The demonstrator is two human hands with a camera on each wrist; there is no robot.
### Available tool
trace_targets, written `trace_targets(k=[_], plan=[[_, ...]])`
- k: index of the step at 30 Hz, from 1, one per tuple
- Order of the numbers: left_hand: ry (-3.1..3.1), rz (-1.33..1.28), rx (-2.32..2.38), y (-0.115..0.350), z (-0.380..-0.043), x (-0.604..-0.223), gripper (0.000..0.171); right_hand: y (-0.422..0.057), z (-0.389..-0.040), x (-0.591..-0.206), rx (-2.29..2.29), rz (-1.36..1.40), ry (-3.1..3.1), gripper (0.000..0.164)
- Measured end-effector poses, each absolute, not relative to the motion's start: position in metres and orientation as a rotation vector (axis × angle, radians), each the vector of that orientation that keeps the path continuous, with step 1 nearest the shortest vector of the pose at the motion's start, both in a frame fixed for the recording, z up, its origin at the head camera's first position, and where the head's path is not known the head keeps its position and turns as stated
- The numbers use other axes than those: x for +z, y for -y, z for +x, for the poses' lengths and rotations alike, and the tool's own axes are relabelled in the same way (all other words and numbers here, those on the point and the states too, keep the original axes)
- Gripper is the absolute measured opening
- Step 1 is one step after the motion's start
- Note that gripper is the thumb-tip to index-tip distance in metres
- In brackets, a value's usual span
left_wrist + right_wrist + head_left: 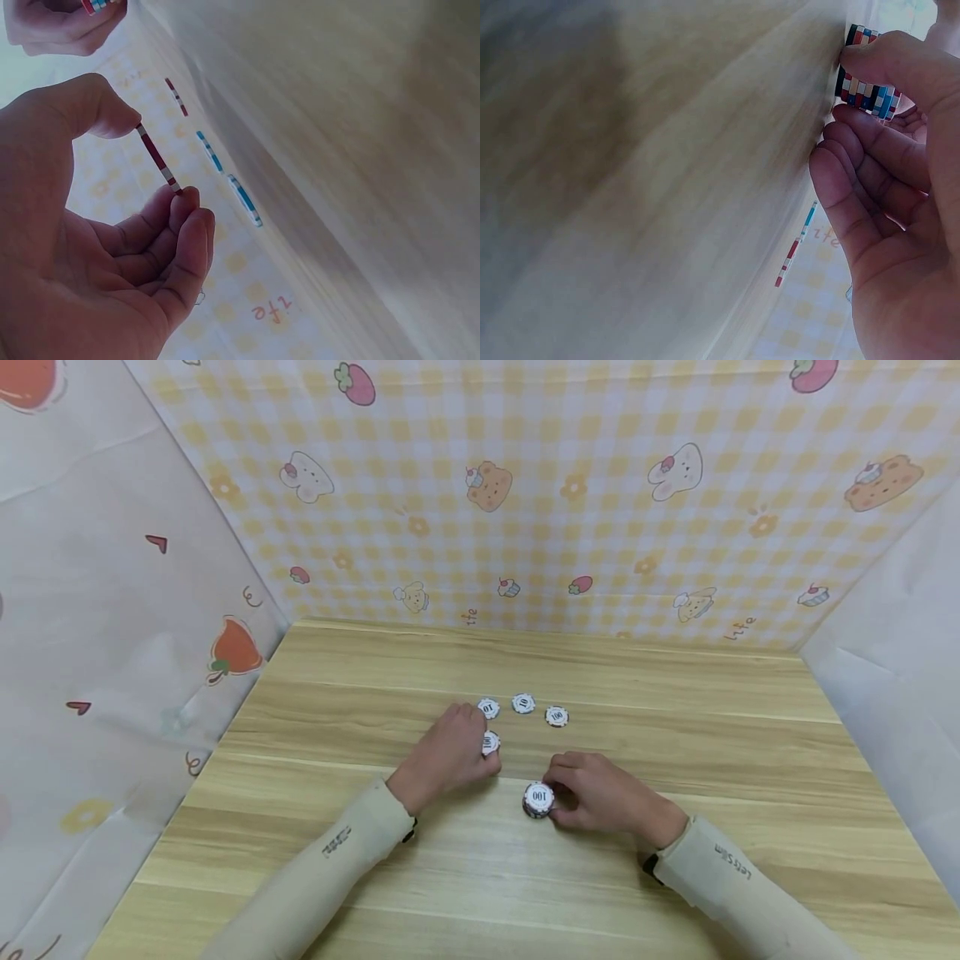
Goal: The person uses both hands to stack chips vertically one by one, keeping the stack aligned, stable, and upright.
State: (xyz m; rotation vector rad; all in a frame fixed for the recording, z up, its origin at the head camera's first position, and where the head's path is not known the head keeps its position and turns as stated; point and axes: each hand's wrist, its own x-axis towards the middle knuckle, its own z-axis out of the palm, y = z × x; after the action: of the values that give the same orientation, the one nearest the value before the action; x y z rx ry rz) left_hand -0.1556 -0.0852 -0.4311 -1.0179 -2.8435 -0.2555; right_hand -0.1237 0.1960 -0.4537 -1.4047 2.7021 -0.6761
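L hand (450,747): thumb & fingers clamped on the edge of held chip (491,742), face marked 100, edge red/white. Contact betw. held chip & bench (675,710): cannot tell.

R hand (603,793): thumb & fingers clamped on the sides of stack (538,799). Stack stands on bench, nearer the person than held chip & to its right; top face reads 100; edges incl. red, white, blue & black (R wrist view).

Loose chips, 3 pcs, lie flat on bench beyond both hands, L to R: L 10-chip (488,708), near the L hand; mid 10-chip (523,703); R 100-chip (557,717). Edge colours: blue/white on both 10s, red/white on the 100.

Sleeves (360,827): pale, w/ dark lettering. Checked cloth (562,535) w/ cartoon prints hangs behind bench.
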Motion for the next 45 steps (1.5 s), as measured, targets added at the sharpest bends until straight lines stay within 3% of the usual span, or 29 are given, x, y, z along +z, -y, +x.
trace_targets(k=[45], plan=[[2.825, -1.193, -0.325, 0.052, -0.119, -0.426, 0.039, -0.196, -0.123, -0.454, -0.700, -1.400, -2.696, 0.022]])
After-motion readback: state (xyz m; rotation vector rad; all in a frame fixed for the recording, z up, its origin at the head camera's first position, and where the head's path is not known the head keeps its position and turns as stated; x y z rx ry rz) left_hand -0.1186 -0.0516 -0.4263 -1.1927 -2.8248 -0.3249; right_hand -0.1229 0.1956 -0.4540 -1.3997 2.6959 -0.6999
